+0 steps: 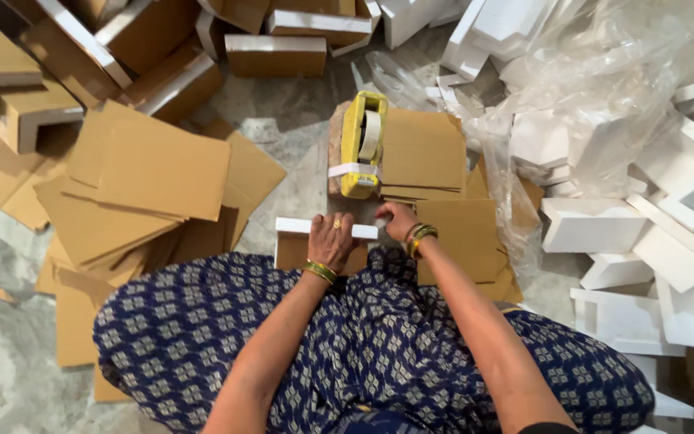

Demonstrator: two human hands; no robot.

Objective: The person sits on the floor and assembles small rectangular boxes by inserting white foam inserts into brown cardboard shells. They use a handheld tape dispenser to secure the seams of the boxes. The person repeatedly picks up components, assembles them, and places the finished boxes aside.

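A cardboard piece with a white foam strip (292, 227) along its top edge stands on the floor just past my knees. My left hand (332, 239) grips its top middle, fingers curled over the foam. At the strip's right end my right hand (398, 220) pinches it. A yellow tape dispenser (362, 143) with a white tape roll stands just beyond, a loose tape end hanging on its front. Beside it on the right lies a stack of brown cardboard sheets (423, 149).
Loose cardboard sheets (146, 173) are heaped on the left, and finished cardboard-and-foam corner pieces (275, 55) lie across the top. White foam blocks (592, 225) and clear plastic film (604, 72) crowd the right. Grey stone floor (2, 354) shows at lower left.
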